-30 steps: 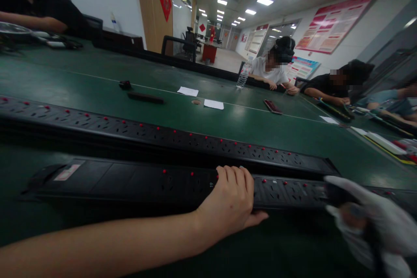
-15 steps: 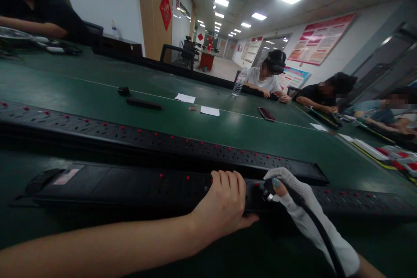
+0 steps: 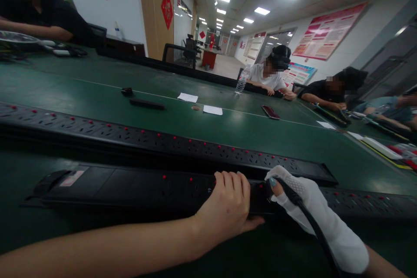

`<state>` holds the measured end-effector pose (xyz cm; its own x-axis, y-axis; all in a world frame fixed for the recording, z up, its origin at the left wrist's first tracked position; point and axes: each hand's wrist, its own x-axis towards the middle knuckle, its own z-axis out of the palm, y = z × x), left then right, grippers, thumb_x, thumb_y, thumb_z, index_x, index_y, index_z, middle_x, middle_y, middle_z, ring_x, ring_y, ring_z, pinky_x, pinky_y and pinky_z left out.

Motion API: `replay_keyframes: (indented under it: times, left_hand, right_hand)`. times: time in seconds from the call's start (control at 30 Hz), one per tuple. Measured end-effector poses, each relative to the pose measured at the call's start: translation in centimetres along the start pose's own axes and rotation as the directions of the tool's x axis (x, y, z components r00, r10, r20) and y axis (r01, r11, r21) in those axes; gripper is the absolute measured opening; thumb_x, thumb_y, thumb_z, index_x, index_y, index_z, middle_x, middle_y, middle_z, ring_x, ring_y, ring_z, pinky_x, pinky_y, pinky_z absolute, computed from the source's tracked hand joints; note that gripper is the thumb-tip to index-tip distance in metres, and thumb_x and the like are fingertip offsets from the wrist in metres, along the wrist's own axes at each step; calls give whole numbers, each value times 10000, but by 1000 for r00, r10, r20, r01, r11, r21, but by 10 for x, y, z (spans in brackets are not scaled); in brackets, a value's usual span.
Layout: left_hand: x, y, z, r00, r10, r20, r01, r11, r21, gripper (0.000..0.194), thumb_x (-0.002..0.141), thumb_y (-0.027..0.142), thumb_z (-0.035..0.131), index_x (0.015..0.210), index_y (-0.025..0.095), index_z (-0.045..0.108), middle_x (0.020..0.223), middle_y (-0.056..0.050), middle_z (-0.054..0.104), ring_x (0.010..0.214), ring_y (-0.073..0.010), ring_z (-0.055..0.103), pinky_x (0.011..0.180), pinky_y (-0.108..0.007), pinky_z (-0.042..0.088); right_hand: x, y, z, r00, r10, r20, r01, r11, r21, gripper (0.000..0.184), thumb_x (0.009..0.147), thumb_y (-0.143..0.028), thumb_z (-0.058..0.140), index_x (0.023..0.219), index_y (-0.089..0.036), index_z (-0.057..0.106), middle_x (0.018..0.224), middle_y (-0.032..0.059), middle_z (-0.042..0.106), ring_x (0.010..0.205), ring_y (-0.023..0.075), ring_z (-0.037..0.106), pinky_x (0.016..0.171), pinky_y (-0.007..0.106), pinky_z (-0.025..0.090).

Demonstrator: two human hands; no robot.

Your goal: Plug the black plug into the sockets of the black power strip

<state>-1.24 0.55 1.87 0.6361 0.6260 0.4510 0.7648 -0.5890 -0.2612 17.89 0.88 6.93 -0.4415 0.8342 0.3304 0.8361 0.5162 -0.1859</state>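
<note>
A long black power strip (image 3: 130, 184) with red indicator dots lies across the table in front of me. My left hand (image 3: 228, 202), bare, is wrapped over the strip near its middle, thumb along the front edge. Just to the right, my right hand (image 3: 293, 191) wears a white glove with the thumb tip uncovered. It grips a black plug (image 3: 271, 184), which is up against the strip's face. From the plug a thick black cable (image 3: 314, 223) runs down toward me. My fingers hide part of the plug, so I cannot tell how deep its prongs sit.
Behind lies a second black power strip (image 3: 146, 139), parallel to the first. Farther back on the green table (image 3: 156, 82) are a black bar (image 3: 146, 104), white papers (image 3: 213, 110), a phone (image 3: 270, 112) and a water bottle (image 3: 241, 81). Several people sit around the table.
The plug is now closer against the strip; its metal prongs showed plainly before and are now mostly out of sight. My left hand keeps its grip. The whole view has shifted slightly.
</note>
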Motion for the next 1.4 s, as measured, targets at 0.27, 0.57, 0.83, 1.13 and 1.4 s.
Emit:
replay_keyframes:
  times: [0.27, 0.57, 0.83, 1.13, 1.4]
  left_hand:
    - [-1, 1, 0, 1000, -6, 21, 6, 1000, -17, 764, 834, 620, 245, 1135, -33, 500, 988, -241, 571, 875, -353, 563, 737, -465, 443]
    - [-1, 1, 2, 999, 3, 39, -2, 1000, -27, 765, 840, 615, 241, 1165, -33, 486, 1017, -244, 567, 904, -356, 557, 749, -471, 442]
    - [-2, 3, 2, 999, -16, 51, 17, 1000, -9, 784, 832, 639, 231, 1176, -12, 501, 1025, -233, 576, 938, -342, 551, 765, -465, 449]
    - [-5, 1, 1, 999, 14, 35, -14, 1000, -8, 764, 857, 605, 215, 1216, -17, 475, 1102, -249, 564, 994, -354, 549, 805, -459, 453]
    - [-9, 0, 2, 998, 61, 7, -61, 998, -6, 686, 893, 535, 214, 1286, 5, 397, 1176, -263, 525, 1088, -352, 511, 865, -439, 438]
  right_hand:
    - [-16, -7, 17, 965, -159, -208, 103, 962, -254, 201, 848, -275, 430, 866, -157, 591, 704, 49, 663, 581, 134, 626, 539, 215, 469]
    - [-23, 0, 25, 944, -196, -266, 127, 958, -256, 228, 827, -305, 471, 942, -141, 579, 789, 74, 669, 673, 171, 642, 623, 273, 501]
    - [-20, -4, 19, 958, -146, -245, 104, 979, -177, 245, 800, -344, 520, 928, -144, 580, 761, 63, 669, 647, 167, 644, 589, 274, 512]
    - [-26, 4, 23, 964, -159, -213, 117, 973, -200, 265, 800, -336, 529, 981, -144, 557, 801, 76, 663, 686, 185, 643, 613, 293, 507]
    - [-27, 6, 26, 960, -172, -221, 125, 969, -212, 281, 795, -323, 535, 1013, -146, 547, 837, 76, 664, 715, 185, 642, 641, 292, 505]
